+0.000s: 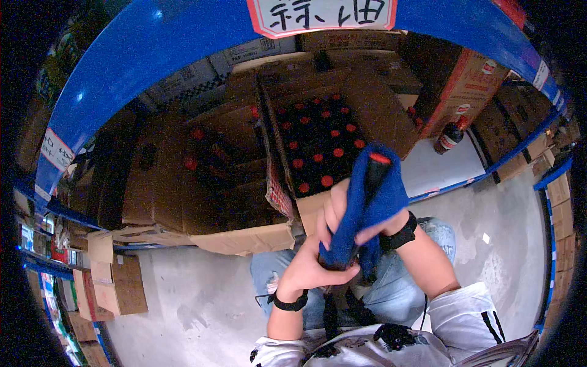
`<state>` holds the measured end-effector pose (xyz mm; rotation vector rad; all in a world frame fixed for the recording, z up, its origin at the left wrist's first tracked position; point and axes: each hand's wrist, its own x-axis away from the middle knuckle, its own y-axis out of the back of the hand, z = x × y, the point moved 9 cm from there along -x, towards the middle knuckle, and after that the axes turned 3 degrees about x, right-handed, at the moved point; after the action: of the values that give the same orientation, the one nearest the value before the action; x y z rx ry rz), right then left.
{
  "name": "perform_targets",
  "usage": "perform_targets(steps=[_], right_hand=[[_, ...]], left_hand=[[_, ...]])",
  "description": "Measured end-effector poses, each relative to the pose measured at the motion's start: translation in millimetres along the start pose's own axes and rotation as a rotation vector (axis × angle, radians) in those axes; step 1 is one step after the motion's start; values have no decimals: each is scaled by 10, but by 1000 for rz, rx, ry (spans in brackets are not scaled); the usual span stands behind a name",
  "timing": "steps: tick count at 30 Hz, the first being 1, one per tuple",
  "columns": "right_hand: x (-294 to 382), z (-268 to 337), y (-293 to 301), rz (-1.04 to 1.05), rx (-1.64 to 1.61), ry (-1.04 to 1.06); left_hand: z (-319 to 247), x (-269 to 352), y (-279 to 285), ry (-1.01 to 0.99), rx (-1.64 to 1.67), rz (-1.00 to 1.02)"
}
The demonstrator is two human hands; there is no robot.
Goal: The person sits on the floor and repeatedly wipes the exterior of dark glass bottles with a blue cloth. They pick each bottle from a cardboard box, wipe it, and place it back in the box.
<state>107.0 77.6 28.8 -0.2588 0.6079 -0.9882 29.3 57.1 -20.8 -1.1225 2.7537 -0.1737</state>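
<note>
A dark bottle with a red cap (379, 158) is tilted in front of me, partly wrapped in a blue cloth (394, 197). My left hand (312, 261) grips its lower end, fingers along the side and thumb underneath. Most of my right hand (390, 225) is hidden by the cloth, which it presses around the bottle. Just beyond my hands, an open cardboard carton (316, 208) holds several upright red-capped bottles (318, 158). Left of it lies another open carton (243, 236) with a few red-capped bottles (190, 163) in its dark inside.
A blue shelf beam (192, 41) with handwritten signs arches above the cartons. One bottle (448, 137) stands on the white shelf board (440, 169) at right, beside a tall printed carton (472, 87). Boxes (119, 284) stand at left on the grey floor (183, 293).
</note>
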Motion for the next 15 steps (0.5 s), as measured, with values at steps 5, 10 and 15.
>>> perform_targets(steps=[5, 10, 15], right_hand=[[104, 215, 233, -576, 246, -79], [134, 201, 330, -890, 194, -42], [202, 313, 362, -754, 189, -1]], left_hand=[[-172, -26, 123, -49, -540, -288], [-335, 35, 140, 39, -1056, -548], [-482, 21, 6, -227, -949, -495]])
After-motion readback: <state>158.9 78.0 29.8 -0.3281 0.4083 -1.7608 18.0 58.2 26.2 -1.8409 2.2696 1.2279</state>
